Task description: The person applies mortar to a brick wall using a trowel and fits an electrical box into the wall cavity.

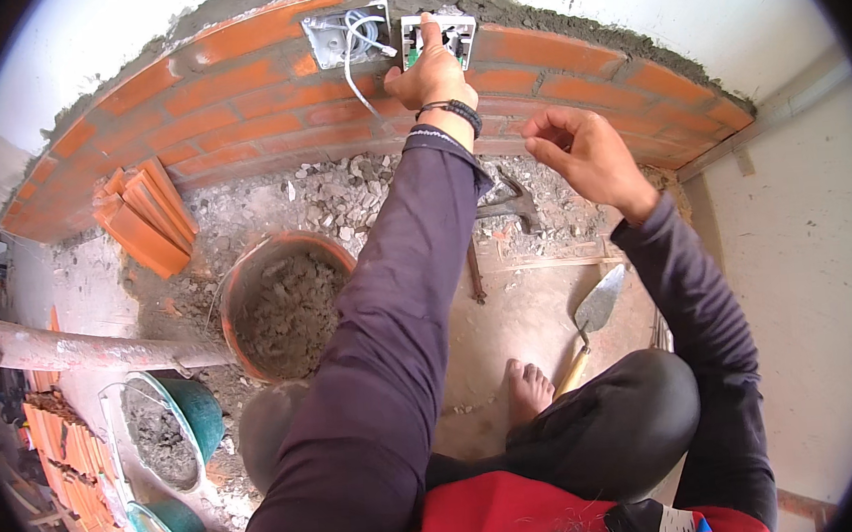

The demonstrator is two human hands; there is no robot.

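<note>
My left hand (431, 77) reaches up to the brick wall and is closed on a square white electrical box (466, 35), one finger pressed against its front. Green and black parts show inside this box, partly covered by the hand. Just left of it, a second electrical box (328, 42) is set among the bricks, with a coiled white cable (358, 33) inside and one end hanging down the wall. My right hand (585, 153) hovers before the wall at the right, fingers loosely curled, thumb and fingertips slightly apart. I see nothing between them.
Fresh mortar borders the orange brick wall (263, 104). Loose bricks (147, 218), rubble and a hammer (511, 204) lie below. A mortar bucket (235, 321) stands left, beside a long pole (102, 343) and green buckets (193, 414). A trowel (599, 300) lies by my foot.
</note>
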